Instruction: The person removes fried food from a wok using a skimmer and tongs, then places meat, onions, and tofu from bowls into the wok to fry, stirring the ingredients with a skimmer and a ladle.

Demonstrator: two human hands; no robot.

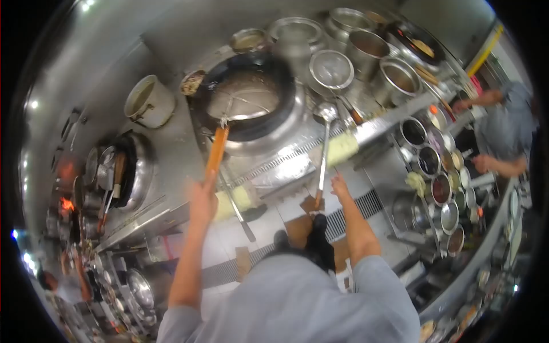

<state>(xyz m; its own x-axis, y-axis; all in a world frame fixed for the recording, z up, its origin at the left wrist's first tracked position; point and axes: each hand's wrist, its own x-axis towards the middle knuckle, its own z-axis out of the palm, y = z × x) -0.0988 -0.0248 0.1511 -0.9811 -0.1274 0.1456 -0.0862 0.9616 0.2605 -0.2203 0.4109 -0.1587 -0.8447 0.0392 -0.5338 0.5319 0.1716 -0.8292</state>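
My left hand [203, 203] is closed around the orange handle [217, 150] of a wire-framed strainer [250, 116]. The strainer's head lies inside a large dark wok [257, 136], over cloudy liquid. My right hand [341, 190] hangs just right of a long-handled ladle [323, 154], apart from it, with its fingers loosely spread and a little blurred. That ladle rests across the stove's front edge, its bowl toward the back. A second long-handled metal tool [231, 197] leans over the edge beside my left hand, its far end hidden near the wok.
Behind the wok stand several metal pots [366, 48] and a round mesh strainer [331, 70]. A white bucket [150, 103] is at the left, near another wok station [140, 171]. Right, a co-worker [506, 131] stands by several ingredient containers [440, 188]. Folded yellowish cloths [342, 150] lie along the edge.
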